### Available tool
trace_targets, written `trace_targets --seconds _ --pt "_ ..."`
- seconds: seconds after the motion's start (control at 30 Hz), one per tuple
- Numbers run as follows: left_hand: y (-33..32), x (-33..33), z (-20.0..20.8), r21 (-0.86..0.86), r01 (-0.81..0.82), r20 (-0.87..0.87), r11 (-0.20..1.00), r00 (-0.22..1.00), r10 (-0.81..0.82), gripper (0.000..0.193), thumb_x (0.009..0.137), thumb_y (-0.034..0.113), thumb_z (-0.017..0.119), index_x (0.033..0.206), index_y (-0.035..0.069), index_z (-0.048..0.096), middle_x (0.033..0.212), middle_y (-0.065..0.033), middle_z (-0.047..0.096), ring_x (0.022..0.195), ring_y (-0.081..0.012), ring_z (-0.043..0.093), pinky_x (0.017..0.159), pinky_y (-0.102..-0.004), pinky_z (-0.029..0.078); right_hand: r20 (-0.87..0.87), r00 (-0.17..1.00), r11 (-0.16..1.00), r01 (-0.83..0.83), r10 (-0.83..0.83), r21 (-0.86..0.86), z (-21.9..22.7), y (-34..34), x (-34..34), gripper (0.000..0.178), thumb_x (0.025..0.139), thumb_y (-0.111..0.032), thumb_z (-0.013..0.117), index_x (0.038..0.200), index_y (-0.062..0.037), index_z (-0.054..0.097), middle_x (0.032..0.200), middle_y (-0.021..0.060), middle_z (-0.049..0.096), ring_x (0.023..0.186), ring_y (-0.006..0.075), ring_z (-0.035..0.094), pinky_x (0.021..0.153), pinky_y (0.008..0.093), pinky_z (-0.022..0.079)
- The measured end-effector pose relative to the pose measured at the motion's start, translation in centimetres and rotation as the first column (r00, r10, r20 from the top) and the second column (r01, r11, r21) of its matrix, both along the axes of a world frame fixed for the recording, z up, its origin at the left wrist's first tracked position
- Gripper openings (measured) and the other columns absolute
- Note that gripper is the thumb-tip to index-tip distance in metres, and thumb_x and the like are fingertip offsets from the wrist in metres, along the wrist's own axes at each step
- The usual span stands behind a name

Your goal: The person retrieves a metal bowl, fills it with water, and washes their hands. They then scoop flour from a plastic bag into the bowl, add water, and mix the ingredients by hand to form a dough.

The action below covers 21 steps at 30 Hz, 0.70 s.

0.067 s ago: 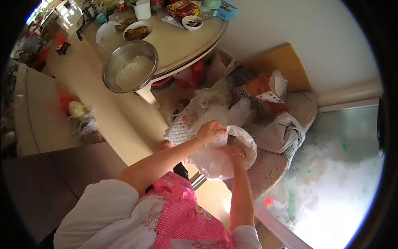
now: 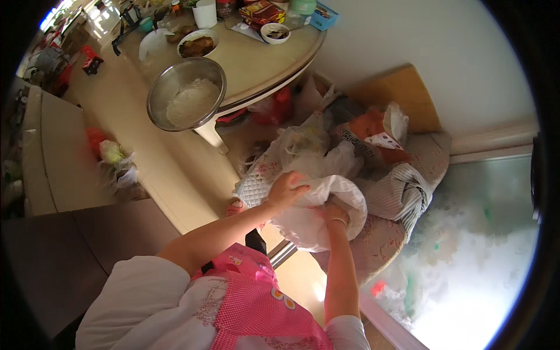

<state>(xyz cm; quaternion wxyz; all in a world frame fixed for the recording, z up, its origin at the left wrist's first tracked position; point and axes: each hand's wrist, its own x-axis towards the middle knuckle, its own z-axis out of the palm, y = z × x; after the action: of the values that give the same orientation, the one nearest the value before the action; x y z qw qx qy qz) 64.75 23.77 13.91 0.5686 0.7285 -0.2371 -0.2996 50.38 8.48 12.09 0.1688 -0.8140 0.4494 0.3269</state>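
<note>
A white plastic bag hangs in front of me with its mouth folded back into a wide collar. My left hand grips the bag at the left of its mouth, thumb and fingers closed on the film. Through the opening reaches my right hand, wrist at the collar; its fingers are hidden inside the bag. What the bag contains cannot be made out. Behind it stands a chair with a patterned cloth seat, heaped with clear plastic bags and a striped cloth.
At the round table's edge sits a metal bowl of white powder. Beyond are a dish of brown food and a small white bowl. A frosted glass panel stands at right, a dark brown surface at left.
My left hand has slid slightly left and down along the bag's mouth, its fingers lower than before. My right hand stays inside the bag. The whole view has shifted a little.
</note>
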Motion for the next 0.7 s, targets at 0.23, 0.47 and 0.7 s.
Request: trace_targets --seconds 0.23,0.47,0.7 --pt "11.5 -3.4 -8.6 0.450 0.223 -0.773 0.865 0.583 0.252 0.023 0.073 -0.001 0.052 0.094 0.007 0.054 0.068 -0.0077 0.054 0.060 -0.0187 0.056 0.055 -0.0358 0.049 -0.040 0.999 0.996 0.000 0.003 0.087 -1.6 -0.8 -0.9 0.056 0.082 -0.052 0.051 0.123 -0.0130 0.045 0.114 0.0083 0.046 0.101 0.0254 0.042 0.083 0.0368 0.034" --pt "7.0 -9.2 -5.4 -0.042 0.304 -0.988 0.952 0.132 -0.086 0.079 0.084 0.006 0.061 0.139 0.025 0.008 0.113 -0.0146 0.055 0.090 -0.0298 0.061 0.081 -0.0500 0.053 0.042 0.990 0.981 0.125 -0.133 0.148 -3.7 -0.9 -2.4 0.038 0.087 -0.041 0.050 0.111 -0.0120 0.047 0.091 0.0037 0.042 0.076 0.0184 0.034 0.064 0.0310 0.027" --pt "1.3 -8.2 -7.7 -0.049 0.152 -0.904 0.987 0.414 -0.108 0.101 0.081 0.003 0.061 0.143 0.030 -0.014 0.105 -0.0139 0.056 0.083 -0.0238 0.061 0.072 -0.0428 0.056 0.142 0.731 0.671 0.508 -0.667 0.539 -4.5 -1.3 -2.3 0.020 0.091 -0.030 0.049 0.099 -0.0111 0.049 0.069 -0.0009 0.038 0.052 0.0115 0.027 0.045 0.0253 0.020"
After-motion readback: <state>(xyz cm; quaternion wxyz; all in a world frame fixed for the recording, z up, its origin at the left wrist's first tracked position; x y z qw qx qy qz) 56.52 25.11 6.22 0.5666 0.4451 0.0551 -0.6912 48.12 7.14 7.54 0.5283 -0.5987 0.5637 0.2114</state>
